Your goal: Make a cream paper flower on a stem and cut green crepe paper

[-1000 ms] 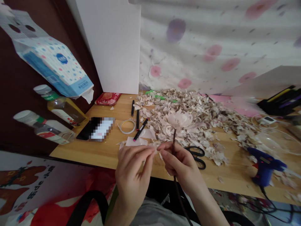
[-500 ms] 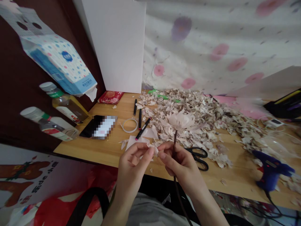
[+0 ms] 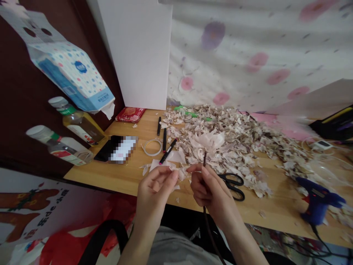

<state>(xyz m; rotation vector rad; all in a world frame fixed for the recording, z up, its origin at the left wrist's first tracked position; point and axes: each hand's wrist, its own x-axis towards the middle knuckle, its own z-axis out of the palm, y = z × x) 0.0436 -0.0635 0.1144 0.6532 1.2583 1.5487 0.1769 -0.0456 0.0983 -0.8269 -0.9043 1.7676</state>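
Ideally, right hand point(image 3: 209, 188) grips stem point(image 3: 204, 158) steady; left hand point(image 3: 154, 188), pinching a petal point(image 3: 181, 172), seats it snugly under bloom point(image 3: 210, 141).

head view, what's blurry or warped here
Head view: the glue gun at right is smeared, the phone screen is pixelated, the bottles at left lean from wide-angle distortion; left hand on a paper petal, right hand on the flower stem, both sharp.

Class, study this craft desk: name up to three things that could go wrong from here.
The glue gun lies beside paper scraps, which might scorch if it is hot. The scissors lie just beyond the right hand holding the stem, so a knuckle could catch them. The thin petal in the left hand may tear.
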